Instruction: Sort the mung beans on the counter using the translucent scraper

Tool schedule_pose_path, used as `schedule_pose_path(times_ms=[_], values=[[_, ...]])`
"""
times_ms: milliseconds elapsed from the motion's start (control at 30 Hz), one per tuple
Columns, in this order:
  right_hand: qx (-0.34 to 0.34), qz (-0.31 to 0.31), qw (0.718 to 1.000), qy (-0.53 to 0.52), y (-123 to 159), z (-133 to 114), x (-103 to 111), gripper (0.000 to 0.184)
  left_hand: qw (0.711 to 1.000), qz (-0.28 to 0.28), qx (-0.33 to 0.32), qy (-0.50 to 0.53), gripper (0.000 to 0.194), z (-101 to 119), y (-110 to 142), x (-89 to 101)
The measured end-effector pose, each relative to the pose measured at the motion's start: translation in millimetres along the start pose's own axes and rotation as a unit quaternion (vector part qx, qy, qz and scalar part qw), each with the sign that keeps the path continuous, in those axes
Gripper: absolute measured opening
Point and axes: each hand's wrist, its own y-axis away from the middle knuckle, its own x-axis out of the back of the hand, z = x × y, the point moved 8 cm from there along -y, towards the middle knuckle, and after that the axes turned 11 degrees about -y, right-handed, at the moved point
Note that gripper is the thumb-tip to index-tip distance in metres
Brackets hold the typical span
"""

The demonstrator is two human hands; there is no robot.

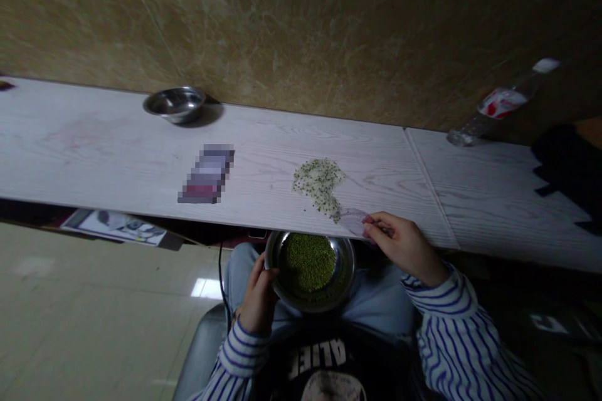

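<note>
My left hand [260, 293] grips the left rim of a metal bowl [345, 279], tilted a little above my lap, just under the table's front edge. Green beans, like mung beans [310, 263], cover much of the bowl's bottom. My right hand [399, 241] pinches a thin, see-through, purplish plastic piece [352, 219] at the table's edge; its exact kind is unclear. The far end of this piece touches a heap of pale grains mixed with green beans [318, 180], which lies spread on the tabletop and trails toward the edge.
The narrow white wood-grain table [263, 138] runs along a brown marbled wall [301, 31]. A second metal bowl [176, 106] stands at the back left. A pixelated flat phone-like thing [207, 174] lies in front of it. At right are a plastic bottle [501, 103] and a dark cloth-like thing [571, 163].
</note>
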Motion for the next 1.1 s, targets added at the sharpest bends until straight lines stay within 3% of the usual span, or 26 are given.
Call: schedule_pose_path(times_ms=[233, 433, 667, 833, 1100], values=[[-0.007, -0.014, 1.0, 0.004, 8, -1, 0, 0.019, 1.0, 0.007, 0.002, -0.007, 0.049, 2, 1, 0.0], [0.012, -0.003, 0.999, 0.032, -8, 3, 6, 0.017, 1.0, 0.014, 0.007, -0.022, 0.043, -2, -1, 2.2], [0.027, -0.015, 0.996, 0.088, -33, -9, 10, 0.018, 0.995, 0.045, -0.059, -0.072, 0.027, 5, -8, 9.8], [0.028, 0.007, 0.998, 0.049, -30, -5, 22, 0.019, 0.999, 0.029, -0.006, -0.039, 0.042, -5, -8, 7.3], [0.001, 0.051, 0.998, 0.032, -14, 18, 41, 0.018, 1.0, 0.009, 0.004, -0.03, 0.048, -8, -8, 3.4]])
